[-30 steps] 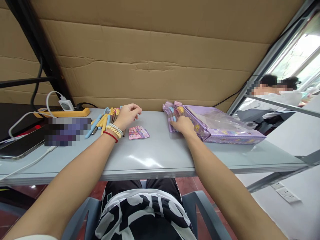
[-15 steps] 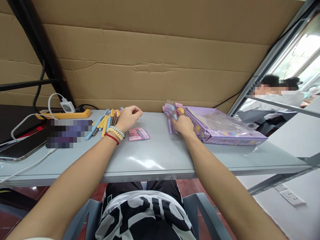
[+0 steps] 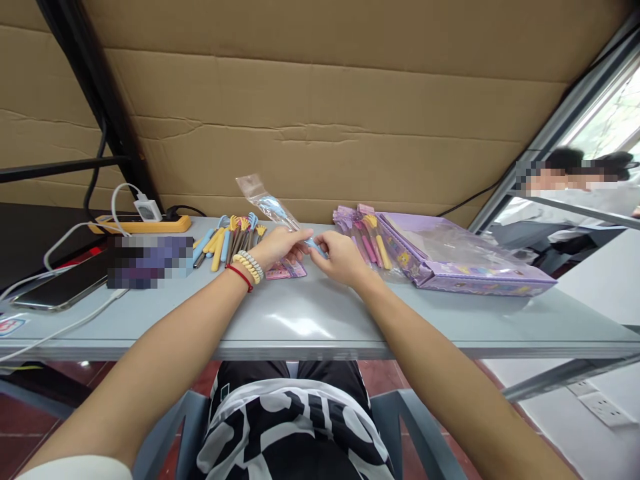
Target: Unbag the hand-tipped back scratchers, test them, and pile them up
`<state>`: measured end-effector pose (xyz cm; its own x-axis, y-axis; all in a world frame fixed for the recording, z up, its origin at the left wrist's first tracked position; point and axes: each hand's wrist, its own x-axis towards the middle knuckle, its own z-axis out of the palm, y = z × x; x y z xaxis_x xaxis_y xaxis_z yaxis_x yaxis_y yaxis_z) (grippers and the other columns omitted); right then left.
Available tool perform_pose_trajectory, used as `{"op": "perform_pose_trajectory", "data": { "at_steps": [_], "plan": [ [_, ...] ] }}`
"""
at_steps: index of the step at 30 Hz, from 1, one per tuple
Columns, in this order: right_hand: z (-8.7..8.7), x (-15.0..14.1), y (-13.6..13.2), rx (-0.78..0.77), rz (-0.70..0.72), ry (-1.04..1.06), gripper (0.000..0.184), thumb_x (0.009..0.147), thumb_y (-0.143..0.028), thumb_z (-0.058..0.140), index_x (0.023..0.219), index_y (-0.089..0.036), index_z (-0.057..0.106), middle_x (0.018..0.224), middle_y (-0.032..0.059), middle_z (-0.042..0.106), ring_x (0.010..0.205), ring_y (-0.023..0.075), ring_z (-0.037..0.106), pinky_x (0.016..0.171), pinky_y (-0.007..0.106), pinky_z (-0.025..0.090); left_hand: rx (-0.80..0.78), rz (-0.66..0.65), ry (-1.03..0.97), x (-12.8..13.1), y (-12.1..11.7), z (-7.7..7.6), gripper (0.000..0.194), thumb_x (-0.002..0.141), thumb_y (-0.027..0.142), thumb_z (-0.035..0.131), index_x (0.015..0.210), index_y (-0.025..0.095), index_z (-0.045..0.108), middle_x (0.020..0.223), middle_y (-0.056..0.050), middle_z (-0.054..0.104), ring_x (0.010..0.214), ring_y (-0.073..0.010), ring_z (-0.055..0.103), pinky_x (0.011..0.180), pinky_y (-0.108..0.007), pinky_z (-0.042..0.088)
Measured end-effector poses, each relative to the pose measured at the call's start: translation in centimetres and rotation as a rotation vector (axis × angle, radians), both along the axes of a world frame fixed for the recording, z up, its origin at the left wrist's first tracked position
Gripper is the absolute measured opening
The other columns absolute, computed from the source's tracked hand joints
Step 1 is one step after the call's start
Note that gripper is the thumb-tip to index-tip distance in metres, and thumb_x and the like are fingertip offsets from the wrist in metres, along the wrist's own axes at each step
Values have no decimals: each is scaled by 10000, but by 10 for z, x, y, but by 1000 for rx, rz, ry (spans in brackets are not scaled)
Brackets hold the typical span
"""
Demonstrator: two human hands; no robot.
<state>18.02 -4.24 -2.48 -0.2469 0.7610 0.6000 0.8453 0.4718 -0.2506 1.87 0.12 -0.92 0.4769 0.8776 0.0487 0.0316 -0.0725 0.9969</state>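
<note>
Between my two hands, above the middle of the shelf, is a blue pen (image 3: 275,208) in a clear plastic sleeve, tilted with its sleeved end up to the left. My left hand (image 3: 283,245) is closed around its middle. At the lower right end, my right hand (image 3: 339,256) pinches it. Small pink cards (image 3: 290,269) lie under my left hand, partly covered. Left of that hand is a pile of loose blue, yellow and brown pens (image 3: 217,248). Beyond my right hand, pink and yellow pens (image 3: 373,241) lie in clear sleeves against the box.
A purple box (image 3: 480,270) with a clear window stands on the right of the grey shelf (image 3: 310,327). On the left are a phone (image 3: 60,287), white cables and a yellow power strip (image 3: 173,225). Cardboard (image 3: 320,107) forms the back. Other people sit beyond the frame at right.
My right hand has come left from the wrapped pens with a sleeved blue pen. My left hand has moved right and closed on it too.
</note>
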Motion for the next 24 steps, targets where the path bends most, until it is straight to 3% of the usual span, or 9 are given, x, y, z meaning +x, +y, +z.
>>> {"op": "perform_pose_trajectory", "data": {
  "at_steps": [3,6,10,17,24],
  "plan": [
    [1,5,2,22,47,90,258,839,-412,514,850,-163,578,765,49,599,687,152,505,631,269,356,-40,92,-120,1,-1,5,263,736,344,700,637,132,581,552,-49,614,451,-110,542,432,-223,427],
    [4,13,4,56,0,217,200,858,-314,452,773,-180,574,750,43,601,698,153,517,656,274,374,-66,227,-251,-4,2,10,208,774,293,663,683,136,561,546,-26,602,473,-113,576,464,-221,466],
    [6,19,6,47,-77,223,78,729,-171,521,692,-180,589,738,41,610,698,158,531,649,273,383,-59,284,-358,-12,7,13,203,774,302,654,704,142,549,548,-7,587,497,-119,598,495,-230,497],
    [5,19,6,16,-27,248,190,775,-333,614,822,-172,703,743,36,625,652,142,508,647,276,386,-62,213,-469,-10,3,13,116,805,212,600,728,126,595,614,1,601,570,-101,595,582,-244,529],
    [10,18,1,10,27,435,201,761,-360,648,770,-172,720,702,22,607,632,127,486,614,272,372,-30,100,-458,-11,2,13,162,818,265,643,768,123,585,715,-19,647,692,-113,629,713,-284,544]
  ]
}}
